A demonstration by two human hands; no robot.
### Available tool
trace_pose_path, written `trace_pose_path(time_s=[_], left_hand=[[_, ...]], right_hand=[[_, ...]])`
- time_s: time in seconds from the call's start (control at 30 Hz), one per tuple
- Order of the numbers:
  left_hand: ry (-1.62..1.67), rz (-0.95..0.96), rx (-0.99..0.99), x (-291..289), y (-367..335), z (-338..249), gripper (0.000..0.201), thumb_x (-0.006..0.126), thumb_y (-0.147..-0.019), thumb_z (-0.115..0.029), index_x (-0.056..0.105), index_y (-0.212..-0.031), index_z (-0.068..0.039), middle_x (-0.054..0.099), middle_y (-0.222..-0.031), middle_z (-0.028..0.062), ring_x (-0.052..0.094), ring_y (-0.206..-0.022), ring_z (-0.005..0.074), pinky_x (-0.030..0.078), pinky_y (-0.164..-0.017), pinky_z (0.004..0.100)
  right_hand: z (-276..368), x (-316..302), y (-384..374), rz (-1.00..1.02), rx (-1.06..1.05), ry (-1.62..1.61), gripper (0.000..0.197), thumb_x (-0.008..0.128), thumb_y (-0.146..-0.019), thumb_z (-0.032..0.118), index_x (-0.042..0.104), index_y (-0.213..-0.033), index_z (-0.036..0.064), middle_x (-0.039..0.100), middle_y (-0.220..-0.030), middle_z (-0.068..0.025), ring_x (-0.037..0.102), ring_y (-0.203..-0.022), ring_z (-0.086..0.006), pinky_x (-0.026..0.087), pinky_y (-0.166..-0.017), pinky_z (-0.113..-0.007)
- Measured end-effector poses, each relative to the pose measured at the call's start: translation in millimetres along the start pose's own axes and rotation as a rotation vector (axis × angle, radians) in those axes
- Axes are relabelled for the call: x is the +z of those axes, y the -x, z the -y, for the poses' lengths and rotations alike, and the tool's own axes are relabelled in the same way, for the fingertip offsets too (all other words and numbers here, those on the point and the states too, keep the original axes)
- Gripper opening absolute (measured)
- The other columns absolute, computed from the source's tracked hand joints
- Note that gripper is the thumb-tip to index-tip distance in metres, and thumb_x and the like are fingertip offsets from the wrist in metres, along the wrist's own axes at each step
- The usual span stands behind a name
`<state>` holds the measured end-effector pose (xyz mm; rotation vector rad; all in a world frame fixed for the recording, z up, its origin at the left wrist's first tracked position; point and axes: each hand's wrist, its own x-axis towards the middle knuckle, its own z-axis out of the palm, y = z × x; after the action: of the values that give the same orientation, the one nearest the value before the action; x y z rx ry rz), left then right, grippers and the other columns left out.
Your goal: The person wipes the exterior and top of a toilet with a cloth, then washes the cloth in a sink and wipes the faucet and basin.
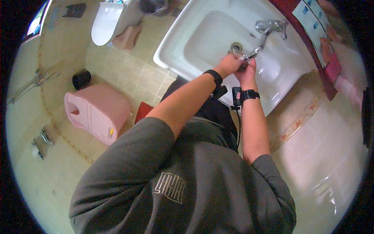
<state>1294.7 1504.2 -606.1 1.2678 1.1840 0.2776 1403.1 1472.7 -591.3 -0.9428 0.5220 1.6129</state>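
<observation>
Grey shirt fabric [183, 183] fills the lower middle of the view, nearest the lens, and both bare forearms rise from it toward the white sink [187, 43], which serves as the landmark for everything else.

Far to the left of the sink, metal fittings [39, 78] are fixed to the pale tiled wall. Nearer the sink but still well to its left, a pink plastic stool [97, 111] stands on the yellowish floor tiles, with a small black round object [81, 78] just beyond it. Up and to the left of the sink sits the white toilet [107, 21], with a pink mat [126, 38] at its foot. A red item [143, 110] lies on the floor just below the sink's front edge.

Over the sink basin, the left hand [230, 64] is curled closed around the tip of the chrome tap spout [260, 46]; a black band circles its wrist. The right hand [248, 70] presses in just beside it, fingers folded under the same spout end, touching the left hand; whether it pinches something small I cannot tell. It too wears a black wrist band. The drain [235, 47] shows just behind the knuckles. The tap body stands at the sink's back rim.

To the right of the sink, a dark red ledge [311, 50] borders the counter.
</observation>
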Motion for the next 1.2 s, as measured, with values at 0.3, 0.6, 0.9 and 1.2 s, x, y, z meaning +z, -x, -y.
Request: trace_pose_path(time_s=[0.3, 0.6, 0.9, 1.2], left_hand=[[-0.641, -0.571, 0.374, -22.1, 35.6, -36.4, 0.047, 0.06, -0.099, -0.03, 0.055, -0.139, -0.007, 0.062, -0.134, 0.0254, 0.06, -0.124, 0.045, 0.048, -0.104, 0.0524], [-0.151, -0.232, 0.31, 14.2, 13.6, 9.3, 0.058, 0.049, -0.103, -0.023, 0.038, -0.155, 0.0, 0.039, -0.16, 0.0288, 0.035, -0.15, 0.0459, 0.029, -0.124, 0.0498], [-0.632, -0.227, 0.276, -24.7, 28.5, -22.8, 0.059, 0.055, -0.102, -0.028, 0.041, -0.154, -0.001, 0.036, -0.162, 0.0281, 0.038, -0.149, 0.0439, 0.035, -0.121, 0.053], [-0.209, -0.405, 0.019, -69.8, 35.5, 19.7, 0.046, 0.056, -0.101, -0.029, 0.06, -0.135, 0.0, 0.056, -0.141, 0.0293, 0.056, -0.13, 0.046, 0.047, -0.11, 0.0492]], right_hand=[[10.8, 24.4, 5.5, -0.194, 0.018, 0.112, 0.051, 0.049, -0.102, 0.047, 0.067, -0.128, 0.0075, 0.072, -0.123, -0.0144, 0.071, -0.109, -0.0335, 0.06, -0.093, -0.05], [-8.2, -7.1, -11.4, 0.055, -0.243, 0.472, 0.065, 0.068, -0.094, 0.056, 0.062, -0.136, 0.0062, 0.066, -0.132, -0.0117, 0.063, -0.12, -0.0284, 0.05, -0.107, -0.043], [17.8, 11.4, -17.9, -0.103, 0.027, 0.239, 0.036, 0.066, -0.099, 0.043, 0.068, -0.119, 0.0133, 0.073, -0.114, -0.0077, 0.069, -0.103, -0.024, 0.058, -0.09, -0.041], [6.0, 2.2, -48.4, -0.214, 0.056, 0.299, 0.033, 0.07, -0.093, 0.049, 0.055, -0.091, 0.0193, 0.053, -0.068, 0.0, 0.05, -0.049, -0.017, 0.039, -0.042, -0.028]])
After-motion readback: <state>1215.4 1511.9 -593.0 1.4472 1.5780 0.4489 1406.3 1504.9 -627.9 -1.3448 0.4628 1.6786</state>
